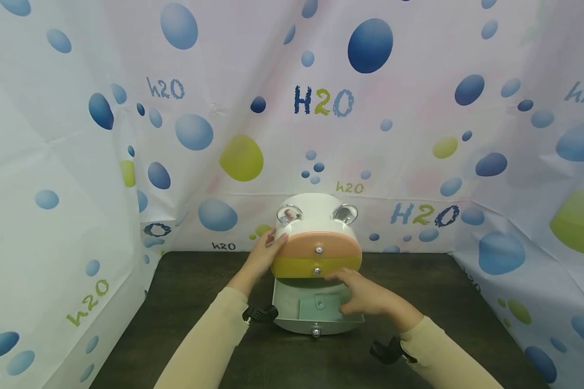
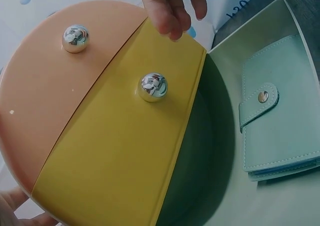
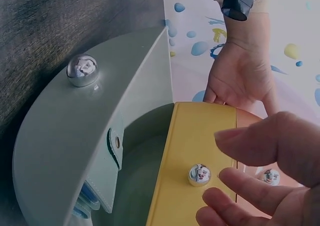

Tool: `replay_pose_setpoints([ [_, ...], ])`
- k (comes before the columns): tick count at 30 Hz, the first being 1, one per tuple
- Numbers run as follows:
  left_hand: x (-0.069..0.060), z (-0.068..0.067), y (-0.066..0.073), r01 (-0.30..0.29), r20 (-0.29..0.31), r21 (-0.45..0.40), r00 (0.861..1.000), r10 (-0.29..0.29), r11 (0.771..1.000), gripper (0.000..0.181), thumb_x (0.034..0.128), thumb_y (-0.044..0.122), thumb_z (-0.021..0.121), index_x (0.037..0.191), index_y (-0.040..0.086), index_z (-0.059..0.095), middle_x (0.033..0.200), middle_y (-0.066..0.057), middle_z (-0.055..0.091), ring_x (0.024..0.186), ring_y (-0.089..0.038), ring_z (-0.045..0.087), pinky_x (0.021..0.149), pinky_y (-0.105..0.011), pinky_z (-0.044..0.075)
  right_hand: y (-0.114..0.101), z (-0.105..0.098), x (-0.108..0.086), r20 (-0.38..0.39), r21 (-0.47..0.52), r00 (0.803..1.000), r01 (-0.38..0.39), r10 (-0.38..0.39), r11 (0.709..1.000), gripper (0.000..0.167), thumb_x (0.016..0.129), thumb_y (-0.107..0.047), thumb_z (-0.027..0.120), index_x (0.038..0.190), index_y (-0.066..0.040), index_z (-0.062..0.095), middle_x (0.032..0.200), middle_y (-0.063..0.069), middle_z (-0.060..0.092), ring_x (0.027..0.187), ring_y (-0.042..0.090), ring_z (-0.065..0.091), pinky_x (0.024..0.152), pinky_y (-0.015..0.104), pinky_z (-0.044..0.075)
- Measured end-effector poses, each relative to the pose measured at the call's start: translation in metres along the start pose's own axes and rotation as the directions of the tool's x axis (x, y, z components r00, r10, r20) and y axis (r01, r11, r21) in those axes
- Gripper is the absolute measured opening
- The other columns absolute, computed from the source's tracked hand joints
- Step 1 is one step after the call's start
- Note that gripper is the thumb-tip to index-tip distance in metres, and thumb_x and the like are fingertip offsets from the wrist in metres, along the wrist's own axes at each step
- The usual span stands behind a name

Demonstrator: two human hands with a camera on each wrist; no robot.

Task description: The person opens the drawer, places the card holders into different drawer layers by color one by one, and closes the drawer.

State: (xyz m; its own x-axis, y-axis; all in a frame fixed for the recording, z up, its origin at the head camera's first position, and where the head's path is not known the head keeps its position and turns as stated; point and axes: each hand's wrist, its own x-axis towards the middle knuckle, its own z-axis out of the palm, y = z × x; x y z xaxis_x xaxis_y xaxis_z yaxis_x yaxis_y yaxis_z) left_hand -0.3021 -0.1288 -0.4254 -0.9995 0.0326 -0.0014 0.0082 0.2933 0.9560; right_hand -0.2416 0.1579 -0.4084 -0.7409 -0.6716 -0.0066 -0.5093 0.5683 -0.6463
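A small cabinet [image 1: 316, 208] with a white top stands on the dark table. Its peach drawer [image 1: 302, 244] and yellow drawer [image 1: 294, 267] are closed, each with a round silver knob. The green bottom drawer [image 1: 284, 305] is pulled out, and a mint green wallet [image 1: 321, 307] with a snap strap lies in it. My left hand [image 1: 264, 254] rests against the cabinet's left side, some of its fingers hidden behind it. My right hand [image 1: 367, 294] hovers before the yellow drawer's right part, its fingers loosely bent and spread near the knob [image 3: 200, 175], holding nothing.
Two shiny silver loops [image 1: 290, 214] stick up from the cabinet's top like ears. A white curtain [image 1: 282, 124] printed with drops and lettering hangs close behind and along both sides. The dark tabletop [image 1: 204, 302] extends left and right of the cabinet.
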Motion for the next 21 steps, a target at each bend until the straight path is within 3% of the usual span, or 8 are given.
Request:
replay_pose_setpoints([
  [10,0.000,0.000,0.002,0.007,0.005,0.020,1.000,-0.007,1.000,0.092,0.0933,0.065,0.056,0.158,0.008,0.026,0.159,-0.023,0.031,0.144,-0.040,0.034,0.114,-0.056,0.031,0.002,0.004,-0.006,-0.037,0.080,0.999,0.016,-0.013,0.997,0.066,0.077,-0.004,0.081,0.136,0.002,0.053,0.137,0.019,0.050,0.125,0.049,0.046,0.100,0.062,0.044],
  [21,-0.003,0.000,0.007,0.006,0.007,0.017,1.000,-0.006,1.000,0.089,0.0946,0.064,0.055,0.158,0.009,0.026,0.160,-0.021,0.029,0.143,-0.039,0.035,0.113,-0.056,0.033,0.000,0.011,-0.011,-0.066,0.088,0.998,0.006,0.000,0.996,0.061,0.080,-0.006,0.081,0.134,0.000,0.054,0.133,0.016,0.053,0.119,0.043,0.051,0.097,0.059,0.046],
])
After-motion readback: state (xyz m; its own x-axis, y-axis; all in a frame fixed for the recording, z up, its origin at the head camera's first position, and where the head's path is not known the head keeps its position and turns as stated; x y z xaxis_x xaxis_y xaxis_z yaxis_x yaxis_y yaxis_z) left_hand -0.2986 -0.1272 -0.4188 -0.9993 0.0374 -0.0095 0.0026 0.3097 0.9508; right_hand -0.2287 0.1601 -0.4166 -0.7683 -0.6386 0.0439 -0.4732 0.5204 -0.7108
